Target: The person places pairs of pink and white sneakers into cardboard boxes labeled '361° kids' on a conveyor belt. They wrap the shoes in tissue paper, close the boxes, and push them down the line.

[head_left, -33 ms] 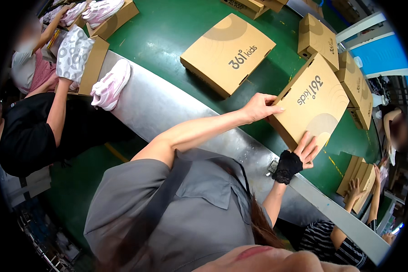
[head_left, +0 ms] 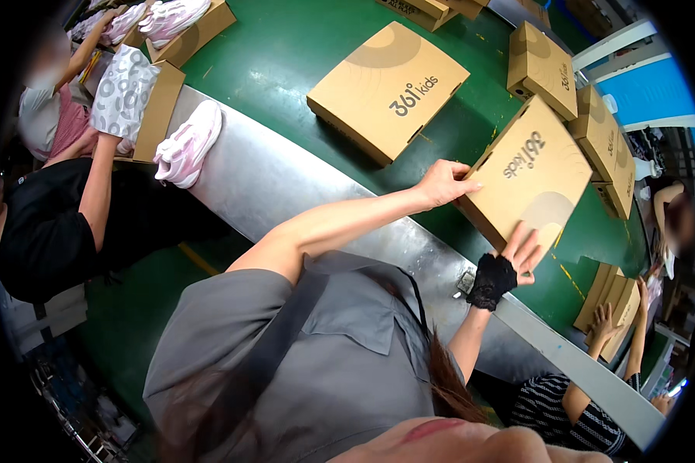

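Tan box (head_left: pixel 537 181), left fingers (head_left: pixel 466 187) at one edge, right fingers (head_left: pixel 527 250) on top

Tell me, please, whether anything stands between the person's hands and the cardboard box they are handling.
Nothing visible does. The left hand grips the cardboard box at its left edge, and the right hand lies spread against its near end. The black wristband leaves the fingers uncovered.

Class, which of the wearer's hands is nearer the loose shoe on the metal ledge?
Left. The left hand, gripping a box, is right of the shoe; the right hand is farther right.
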A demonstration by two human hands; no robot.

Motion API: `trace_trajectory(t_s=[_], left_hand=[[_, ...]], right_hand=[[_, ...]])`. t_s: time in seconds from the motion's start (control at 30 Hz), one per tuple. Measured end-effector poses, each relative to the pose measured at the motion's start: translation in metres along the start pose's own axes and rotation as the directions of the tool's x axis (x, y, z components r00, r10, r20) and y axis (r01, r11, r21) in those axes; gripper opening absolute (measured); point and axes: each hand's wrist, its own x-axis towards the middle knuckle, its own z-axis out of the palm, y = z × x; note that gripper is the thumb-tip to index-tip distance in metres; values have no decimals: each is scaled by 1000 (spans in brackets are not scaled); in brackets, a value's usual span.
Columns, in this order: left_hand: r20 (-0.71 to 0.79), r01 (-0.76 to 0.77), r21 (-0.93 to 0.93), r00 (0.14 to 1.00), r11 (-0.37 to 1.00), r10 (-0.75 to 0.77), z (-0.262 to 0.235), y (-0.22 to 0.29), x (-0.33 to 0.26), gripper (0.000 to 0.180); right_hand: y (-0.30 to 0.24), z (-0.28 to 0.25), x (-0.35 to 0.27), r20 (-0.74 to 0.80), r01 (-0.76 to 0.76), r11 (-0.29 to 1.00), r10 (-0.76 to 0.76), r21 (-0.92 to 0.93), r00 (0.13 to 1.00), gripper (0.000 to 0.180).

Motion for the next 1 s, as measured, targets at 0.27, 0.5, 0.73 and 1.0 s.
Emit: trace_trajectory(t_s=[0.27,0.5,0.73,1.0], left_hand=[[105,190,-61,978,980,-183,-40,-10,-37,60],[145,443,-705,854,553,-499,-95,-5,-86,95],[69,135,-975,941,179,-331,-120,-22,-43,83],[-660,-86,-524,669,847,-341,-234,0,-87,93]], right_hand=[[-27,28,-17,29,54,765,-95,642,995,37],[-145,16,91,-268,396,480,-314,783,911,33],[-222,115,240,14,298,780,-365,551,931,67],[-192,146,179,545,-274,504,-534,819,646,66]])
